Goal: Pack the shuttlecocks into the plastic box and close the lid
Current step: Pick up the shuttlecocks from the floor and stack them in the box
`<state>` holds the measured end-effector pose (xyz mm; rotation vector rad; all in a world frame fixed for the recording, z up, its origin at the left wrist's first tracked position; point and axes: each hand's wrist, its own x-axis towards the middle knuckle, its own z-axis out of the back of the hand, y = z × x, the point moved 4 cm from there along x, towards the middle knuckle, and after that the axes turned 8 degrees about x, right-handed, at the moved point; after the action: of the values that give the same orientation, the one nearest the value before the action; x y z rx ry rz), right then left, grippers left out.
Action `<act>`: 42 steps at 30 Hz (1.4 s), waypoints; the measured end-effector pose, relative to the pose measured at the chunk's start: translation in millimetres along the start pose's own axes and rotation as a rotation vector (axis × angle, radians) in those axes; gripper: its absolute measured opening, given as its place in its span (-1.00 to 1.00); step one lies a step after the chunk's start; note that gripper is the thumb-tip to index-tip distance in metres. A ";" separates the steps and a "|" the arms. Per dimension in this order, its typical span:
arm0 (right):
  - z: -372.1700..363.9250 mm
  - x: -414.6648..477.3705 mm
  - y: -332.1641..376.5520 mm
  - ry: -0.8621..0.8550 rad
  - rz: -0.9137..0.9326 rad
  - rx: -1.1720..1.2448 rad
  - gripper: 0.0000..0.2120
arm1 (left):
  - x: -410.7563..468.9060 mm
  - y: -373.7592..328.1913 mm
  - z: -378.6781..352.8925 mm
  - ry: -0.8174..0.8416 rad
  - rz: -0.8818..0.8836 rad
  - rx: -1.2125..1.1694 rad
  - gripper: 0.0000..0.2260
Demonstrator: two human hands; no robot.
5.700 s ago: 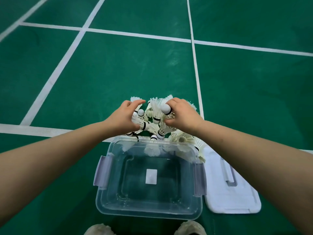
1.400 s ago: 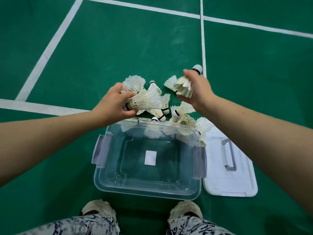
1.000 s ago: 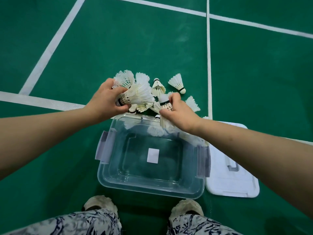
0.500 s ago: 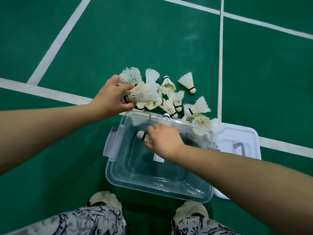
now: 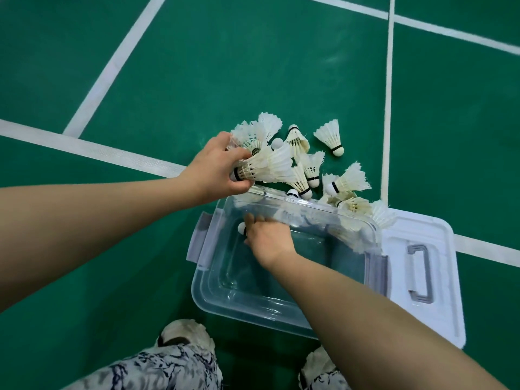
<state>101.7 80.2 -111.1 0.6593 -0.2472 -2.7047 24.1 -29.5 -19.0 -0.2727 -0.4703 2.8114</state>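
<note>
A clear plastic box stands open on the green floor in front of my feet. My right hand is down inside it near the far left corner, fingers closed over a shuttlecock whose white cork peeks out at the left. My left hand hovers just beyond the box's far rim, shut on a bunch of white feather shuttlecocks. Several loose shuttlecocks lie on the floor behind the box. The white lid with its grey handle lies flat to the right of the box.
White court lines cross the green floor beyond and left of the box. My two shoes and patterned trouser legs are at the bottom edge, right against the box's near side.
My right hand came back from the pile with a shuttlecock and dropped down into the box. The left hand keeps its bunch in about the same place. The view has shifted left.
</note>
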 end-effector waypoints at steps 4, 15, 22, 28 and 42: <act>2.2 -12.1 2.3 -0.019 -0.035 0.130 -0.56 | -0.7 -1.0 0.7 -0.007 -0.006 -0.007 -0.51; 157.8 -70.6 -30.7 -0.300 -0.040 0.155 -0.77 | 7.3 -20.9 28.9 -0.199 -0.031 -0.006 -0.49; 181.3 -102.3 -56.9 -0.468 -0.212 0.651 -0.75 | -20.1 -39.0 29.5 -0.176 -0.111 0.037 -0.50; 158.8 -102.2 -39.2 -0.379 -0.140 0.813 -0.66 | -56.3 -46.8 20.1 -0.194 -0.177 0.061 -0.56; 54.3 -113.3 -67.1 -0.071 -0.282 0.673 -0.74 | -59.5 -27.7 7.6 -0.179 -0.256 0.163 -0.49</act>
<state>150.9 188.9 -33.2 0.8201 -1.1968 -2.8985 85.1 -24.4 5.8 0.0702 -0.2872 2.6122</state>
